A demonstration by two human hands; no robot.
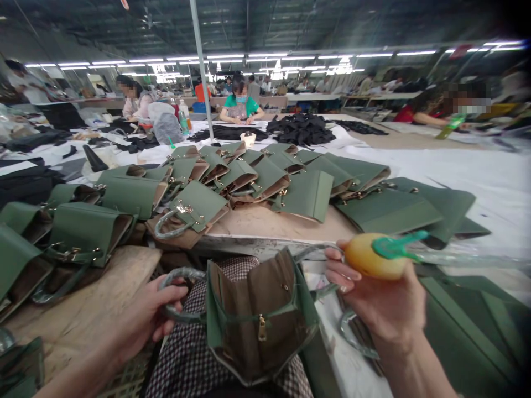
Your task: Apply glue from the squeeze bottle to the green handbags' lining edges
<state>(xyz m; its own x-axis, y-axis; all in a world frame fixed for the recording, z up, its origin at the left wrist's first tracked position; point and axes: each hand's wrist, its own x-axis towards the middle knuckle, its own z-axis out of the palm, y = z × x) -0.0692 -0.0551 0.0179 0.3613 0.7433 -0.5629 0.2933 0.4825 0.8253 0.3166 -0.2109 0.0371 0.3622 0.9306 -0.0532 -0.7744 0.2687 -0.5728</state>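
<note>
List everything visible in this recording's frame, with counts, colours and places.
Open bag: one, green outside, brown inside, between the hands
Squeeze bottle: one, orange-yellow with green nozzle, in the right hand
Other bags: many, green, ahead and at both sides
Checked cloth: one, dark and white, over the lap
Cloth pile: one, black, beyond the bags
Pole: one, grey, upright ahead
Co-workers: several, mixed clothing, background
Ceiling lights: many, white, overhead
Left hand: one, bare, holding a bag handle
Right hand: one, bare, around the bottle

A green bag (286,320) gaped near, left hand (145,309) gripped one handle (186,273), right hand (388,301) held a yellow bottle (360,258) (green-nozzled), similar bags (309,193) lay farther.
</note>
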